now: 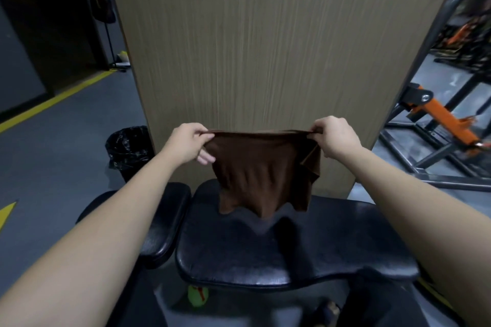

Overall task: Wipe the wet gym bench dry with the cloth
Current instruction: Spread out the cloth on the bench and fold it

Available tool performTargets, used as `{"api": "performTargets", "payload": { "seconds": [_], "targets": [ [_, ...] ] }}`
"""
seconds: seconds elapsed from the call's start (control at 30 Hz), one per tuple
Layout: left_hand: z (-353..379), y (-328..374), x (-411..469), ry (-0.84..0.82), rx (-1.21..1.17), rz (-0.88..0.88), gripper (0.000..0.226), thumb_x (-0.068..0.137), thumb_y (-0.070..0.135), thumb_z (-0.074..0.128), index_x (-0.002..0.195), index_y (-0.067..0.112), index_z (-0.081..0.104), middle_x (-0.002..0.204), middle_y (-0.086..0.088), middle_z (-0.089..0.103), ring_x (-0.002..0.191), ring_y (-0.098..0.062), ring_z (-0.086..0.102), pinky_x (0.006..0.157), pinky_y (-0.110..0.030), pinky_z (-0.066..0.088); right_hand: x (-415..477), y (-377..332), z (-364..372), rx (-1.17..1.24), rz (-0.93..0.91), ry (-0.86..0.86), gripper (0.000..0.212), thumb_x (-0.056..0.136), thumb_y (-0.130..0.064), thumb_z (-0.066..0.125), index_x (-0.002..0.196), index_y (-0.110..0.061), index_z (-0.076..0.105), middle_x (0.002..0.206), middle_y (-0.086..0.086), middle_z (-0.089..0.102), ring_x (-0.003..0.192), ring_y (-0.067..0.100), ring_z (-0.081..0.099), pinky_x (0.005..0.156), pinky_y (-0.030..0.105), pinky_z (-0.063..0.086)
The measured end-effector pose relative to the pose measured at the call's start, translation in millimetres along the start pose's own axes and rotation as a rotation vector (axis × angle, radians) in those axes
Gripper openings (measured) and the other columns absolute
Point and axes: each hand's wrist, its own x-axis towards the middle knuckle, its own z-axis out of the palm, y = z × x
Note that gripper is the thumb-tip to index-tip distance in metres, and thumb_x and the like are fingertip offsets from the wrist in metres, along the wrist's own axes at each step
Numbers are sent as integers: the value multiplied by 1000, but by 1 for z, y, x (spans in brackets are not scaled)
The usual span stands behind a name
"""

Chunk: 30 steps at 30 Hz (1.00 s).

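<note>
A brown cloth (261,172) hangs spread out in the air above the black padded gym bench (305,244). My left hand (188,142) pinches its upper left corner and my right hand (336,137) pinches its upper right corner, stretching the top edge taut. The cloth's lower edge dangles just over the far part of the main bench pad; whether it touches is unclear. A smaller black pad (164,220) sits to the left of the main one, separated by a gap.
A wide beige pillar (265,56) stands right behind the bench. A bin with a black bag (130,148) is at its left foot. Orange and black gym machines (446,119) fill the right. A green object (198,296) lies under the bench.
</note>
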Motion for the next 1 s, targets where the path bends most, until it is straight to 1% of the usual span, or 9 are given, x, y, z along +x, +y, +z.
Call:
{"api": "performTargets", "payload": {
  "seconds": [0.1, 0.2, 0.3, 0.43, 0.57, 0.7, 0.87, 0.97, 1.0],
  "targets": [
    [13, 11, 14, 129, -340, -27, 11, 106, 9, 51, 98, 10, 58, 117, -21, 62, 81, -26, 77, 64, -32, 63, 9, -8, 5, 385, 175, 67, 22, 97, -7, 55, 89, -24, 66, 73, 7, 74, 56, 28, 73, 60, 45, 63],
    [23, 17, 11, 311, -233, 38, 14, 105, 15, 52, 93, 15, 59, 97, 0, 66, 93, -15, 73, 80, -25, 59, 14, -10, 7, 365, 117, 133, 27, 95, -6, 50, 90, -24, 69, 96, 4, 72, 80, 23, 71, 68, 39, 60],
    [27, 8, -14, 387, 7, 117, 15, 105, 23, 53, 95, 14, 58, 84, 9, 61, 75, -2, 58, 62, -7, 41, -6, -4, 16, 289, -38, 103, 19, 98, -6, 53, 106, -14, 69, 99, 1, 65, 89, 16, 58, 76, 28, 43],
    [40, -40, -67, 242, 161, 134, 17, 103, 29, 56, 90, 17, 57, 78, 7, 62, 70, -2, 55, 60, -16, 39, -58, 35, 59, 121, -209, -54, 10, 90, -2, 61, 98, -6, 66, 97, 13, 68, 90, 30, 62, 77, 32, 41],
    [61, -98, -113, -117, 428, -14, 24, 98, 36, 60, 77, 25, 55, 70, 1, 63, 68, -17, 62, 63, -32, 44, -119, 62, 95, -112, -319, -508, 18, 89, -10, 56, 100, -13, 69, 103, 11, 73, 100, 33, 67, 86, 35, 48],
    [80, -132, -140, -447, 535, -197, 30, 96, 37, 63, 70, 23, 57, 70, 0, 68, 71, -18, 68, 63, -29, 47, -150, 71, 118, -253, -260, -915, 21, 87, -36, 50, 99, -31, 67, 98, 1, 77, 95, 24, 72, 91, 38, 55],
    [87, -147, -138, -436, 378, -350, 24, 98, 35, 60, 84, 15, 59, 60, -12, 67, 50, -24, 68, 51, -28, 52, -149, 74, 130, -196, -118, -1094, 18, 97, -25, 49, 109, -22, 62, 65, 3, 73, 57, 18, 69, 78, 32, 61],
    [87, -156, -125, -308, 384, -287, 22, 100, 38, 56, 87, 20, 56, 56, -9, 67, 47, -22, 66, 52, -29, 51, -130, 79, 139, -114, -76, -981, 13, 102, -28, 52, 104, -19, 61, 61, 0, 68, 48, 15, 63, 57, 28, 54],
    [87, -159, -119, -247, 388, -262, 21, 101, 39, 55, 86, 24, 54, 59, -6, 68, 49, -21, 66, 55, -31, 52, -122, 81, 141, -78, -78, -887, 11, 102, -28, 54, 102, -21, 62, 66, -3, 69, 52, 14, 64, 59, 26, 51]
  ]
}}
